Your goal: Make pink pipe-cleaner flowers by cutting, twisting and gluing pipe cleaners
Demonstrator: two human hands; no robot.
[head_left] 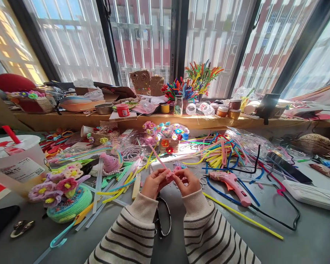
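Both my hands meet over the middle of the table, fingertips pinched on a pink pipe cleaner (pixel 160 160). Its straight end sticks up and to the left, while the other part is bunched into small loops between my fingers. My left hand (pixel 155 182) grips it from the left, and my right hand (pixel 188 181) pinches the bunched part from the right. Just behind my fingers lies a small pink and purple pipe-cleaner piece (pixel 178 166). A pair of scissors (pixel 202 182) shows partly beside my right hand. Below my wrists rests a black-framed pair of glasses (pixel 165 220).
A pink glue gun (pixel 231 184) with a black cord lies at right, near a phone (pixel 288 167). Loose pipe cleaners (pixel 218 152) spread behind it. At left stand a drink cup (pixel 20 165) and a green flower-topped piece (pixel 68 205). A flower box (pixel 169 145) sits ahead.
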